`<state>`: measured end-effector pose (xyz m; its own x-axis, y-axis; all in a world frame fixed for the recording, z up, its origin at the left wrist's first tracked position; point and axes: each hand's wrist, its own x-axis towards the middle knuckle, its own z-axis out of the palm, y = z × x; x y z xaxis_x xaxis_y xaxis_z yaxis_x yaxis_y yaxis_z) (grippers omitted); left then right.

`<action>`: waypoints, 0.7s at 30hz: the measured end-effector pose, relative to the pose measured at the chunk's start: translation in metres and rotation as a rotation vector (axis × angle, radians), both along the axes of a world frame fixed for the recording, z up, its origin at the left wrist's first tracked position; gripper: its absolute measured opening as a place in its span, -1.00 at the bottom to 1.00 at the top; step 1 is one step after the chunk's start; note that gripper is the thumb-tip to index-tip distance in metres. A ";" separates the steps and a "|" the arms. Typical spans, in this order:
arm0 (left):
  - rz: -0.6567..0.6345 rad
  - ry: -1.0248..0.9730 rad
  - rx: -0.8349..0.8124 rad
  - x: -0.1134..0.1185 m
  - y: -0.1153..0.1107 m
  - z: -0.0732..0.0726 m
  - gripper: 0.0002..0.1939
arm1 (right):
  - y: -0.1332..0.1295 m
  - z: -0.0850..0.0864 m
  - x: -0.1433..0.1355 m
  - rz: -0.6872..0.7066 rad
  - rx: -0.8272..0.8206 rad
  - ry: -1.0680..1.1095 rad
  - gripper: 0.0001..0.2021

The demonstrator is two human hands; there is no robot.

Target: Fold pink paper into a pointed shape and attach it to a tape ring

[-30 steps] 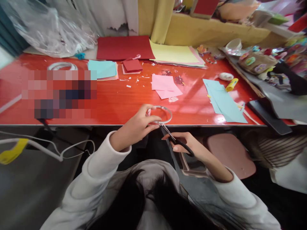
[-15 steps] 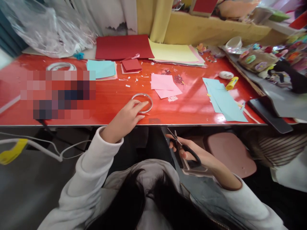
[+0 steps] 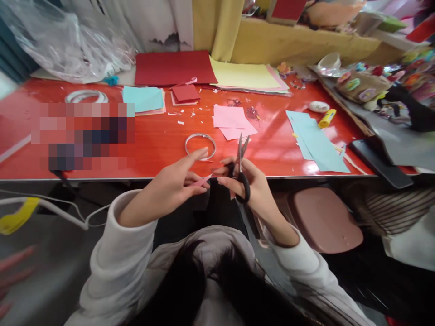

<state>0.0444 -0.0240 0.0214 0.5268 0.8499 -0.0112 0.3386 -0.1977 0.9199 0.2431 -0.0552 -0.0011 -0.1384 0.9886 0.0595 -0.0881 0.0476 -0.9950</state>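
Near the table's front edge, my left hand (image 3: 170,188) pinches a small strip of pink paper (image 3: 203,181) between thumb and fingers. Black-handled scissors (image 3: 242,167) are in my right hand (image 3: 255,185), their blades pointing away from me and slightly parted. The fingertips of both hands are close together, a small gap apart. Just beyond my left hand a thin metal ring (image 3: 200,147) lies flat on the red table (image 3: 152,149). Behind my right hand are pink paper squares (image 3: 229,117).
Blue paper pieces (image 3: 317,140) lie to the right, beside a yellow glue stick (image 3: 327,118) and a dark phone-like slab (image 3: 380,163). Blue squares (image 3: 142,98), red squares (image 3: 186,93) and large red sheets (image 3: 175,68) sit farther back. Another person's hand (image 3: 15,276) shows at lower left.
My left hand has left the metal ring and come back to the table edge, now with pink paper. My right hand has risen leftward with the scissors. Another person's hand has appeared at lower left.
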 end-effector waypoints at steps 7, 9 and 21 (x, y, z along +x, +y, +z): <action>-0.132 0.099 0.078 0.005 -0.008 0.004 -0.34 | 0.004 0.009 -0.008 0.173 -0.029 -0.015 -0.67; -0.161 0.089 0.107 0.006 -0.008 0.000 -0.33 | 0.003 0.009 -0.007 0.159 -0.029 -0.058 -0.67; 0.973 -0.123 0.631 0.025 -0.053 -0.020 -0.92 | 0.000 -0.004 -0.020 -0.559 0.249 0.164 -0.79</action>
